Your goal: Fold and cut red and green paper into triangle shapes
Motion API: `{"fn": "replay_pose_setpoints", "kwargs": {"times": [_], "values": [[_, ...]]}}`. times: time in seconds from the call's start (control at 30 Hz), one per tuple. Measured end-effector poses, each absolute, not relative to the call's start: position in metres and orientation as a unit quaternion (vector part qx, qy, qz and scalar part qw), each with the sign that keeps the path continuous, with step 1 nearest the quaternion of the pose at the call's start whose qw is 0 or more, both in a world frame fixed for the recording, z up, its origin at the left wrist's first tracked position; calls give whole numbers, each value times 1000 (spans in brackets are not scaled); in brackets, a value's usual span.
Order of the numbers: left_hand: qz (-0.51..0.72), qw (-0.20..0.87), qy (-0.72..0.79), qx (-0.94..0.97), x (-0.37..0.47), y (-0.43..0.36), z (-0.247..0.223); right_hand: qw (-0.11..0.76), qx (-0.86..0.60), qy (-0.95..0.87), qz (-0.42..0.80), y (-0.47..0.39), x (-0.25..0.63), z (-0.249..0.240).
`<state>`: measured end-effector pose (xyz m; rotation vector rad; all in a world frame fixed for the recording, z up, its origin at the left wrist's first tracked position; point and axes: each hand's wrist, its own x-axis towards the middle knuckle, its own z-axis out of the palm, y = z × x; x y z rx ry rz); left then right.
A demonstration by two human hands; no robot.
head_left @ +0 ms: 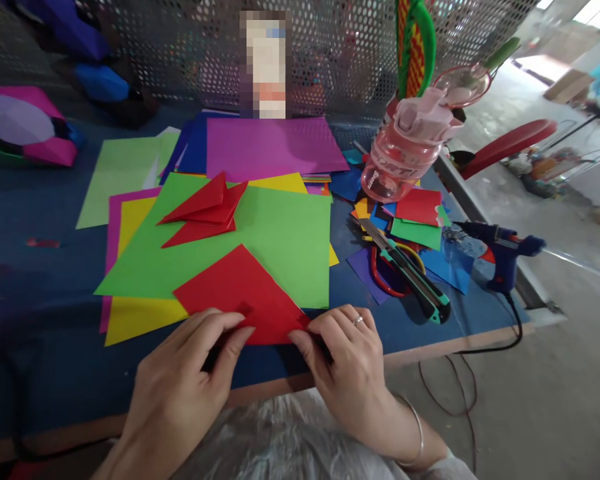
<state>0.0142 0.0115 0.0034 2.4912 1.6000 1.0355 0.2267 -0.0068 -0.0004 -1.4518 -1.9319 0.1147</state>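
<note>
A sheet of red paper (245,287) lies near the table's front edge, its far part resting on a green sheet (285,227). Its near edge is straight and looks folded. My left hand (185,373) pinches that edge between thumb and fingers near the middle. At the right corner my right hand (347,367), with a ring and a bangle, pinches the same paper. Beyond it, folded red paper pieces (205,210) with pointed ends sit on the green sheet. Yellow paper (140,320) shows underneath.
To the right lie a utility knife (410,273), red-handled scissors (380,277), paper scraps (417,207) and a corded glue gun (503,250). A pink bottle (405,147) stands behind them. Purple sheets (275,147) rest by the perforated metal panel (180,53). Colourful faceted objects (25,123) are at left.
</note>
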Motion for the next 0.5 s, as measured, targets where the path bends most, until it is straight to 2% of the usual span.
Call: {"fn": "replay_pose_setpoints", "kwargs": {"times": [0.17, 0.5], "values": [[293, -31, 537, 791, 20, 14, 2, 277, -606, -745, 22, -1, 223, 0], [260, -45, 510, 819, 21, 9, 2, 236, -624, -745, 3, 6, 216, 1]]}}
